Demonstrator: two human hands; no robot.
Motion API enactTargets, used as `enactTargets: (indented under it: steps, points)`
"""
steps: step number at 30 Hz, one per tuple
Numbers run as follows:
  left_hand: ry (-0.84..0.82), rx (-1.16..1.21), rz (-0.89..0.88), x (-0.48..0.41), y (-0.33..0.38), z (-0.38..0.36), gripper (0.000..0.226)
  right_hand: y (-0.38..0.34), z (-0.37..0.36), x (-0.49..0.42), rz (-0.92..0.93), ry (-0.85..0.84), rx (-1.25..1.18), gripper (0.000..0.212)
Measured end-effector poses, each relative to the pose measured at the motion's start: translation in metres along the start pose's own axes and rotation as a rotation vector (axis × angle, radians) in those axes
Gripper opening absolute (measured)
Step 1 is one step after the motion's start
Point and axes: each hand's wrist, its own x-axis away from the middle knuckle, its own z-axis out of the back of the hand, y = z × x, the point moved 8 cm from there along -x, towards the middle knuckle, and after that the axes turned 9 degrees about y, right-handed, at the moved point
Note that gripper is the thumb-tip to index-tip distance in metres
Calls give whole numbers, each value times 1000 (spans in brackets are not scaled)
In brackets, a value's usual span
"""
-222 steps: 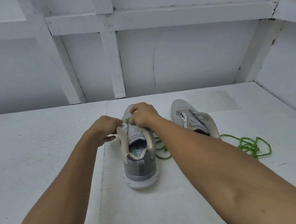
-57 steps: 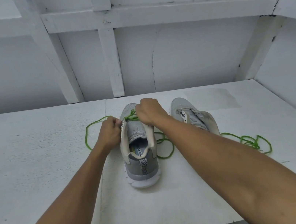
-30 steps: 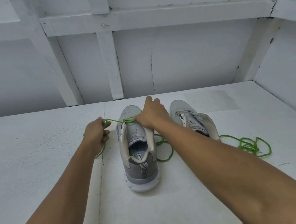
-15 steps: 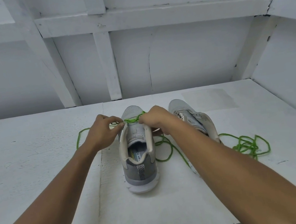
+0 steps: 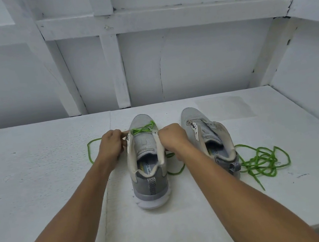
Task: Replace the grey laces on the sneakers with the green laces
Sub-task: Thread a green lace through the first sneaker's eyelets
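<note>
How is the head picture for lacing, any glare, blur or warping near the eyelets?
Head view: soft, even light, no glare; faint shadows only beside the sneaker being laced; green lace at the front eyelets is sharp; wide-angle warping bows the wall beams and stretches the forearms near the bottom edge.

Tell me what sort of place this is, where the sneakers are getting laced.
Likely a bare, makeshift work booth rather than a lived-in room: a white painted tabletop, white panel walls braced with painted wooden battens, and grey sneakers with green laces laid out.
</note>
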Motion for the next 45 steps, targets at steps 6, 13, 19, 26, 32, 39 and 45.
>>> enactTargets:
  steps: [6,13,19,26,32,39,45]
  points:
    - [114,696,366,-20,-29,13,17,2,3,3,-7,25,-36,23]
    - [131,187,209,-39,-9,64,11,0,1,6,-11,3,-78,22]
    - [238,-90,103,-41,0,82,20,-1,2,8,-17,-7,-93,26]
    - [150,-883,-408,-13,51,40,34,-2,1,9,-23,-26,-91,26]
    - [-183,-766,-478,4,44,-7,17,-3,3,12,-18,-26,-105,17]
    - [-143,-706,-489,0,43,-6,15,-3,1,10,-16,-7,-84,25]
    - [-150,-660,-459,-2,35,-6,25,-3,1,9,-14,-23,-88,25]
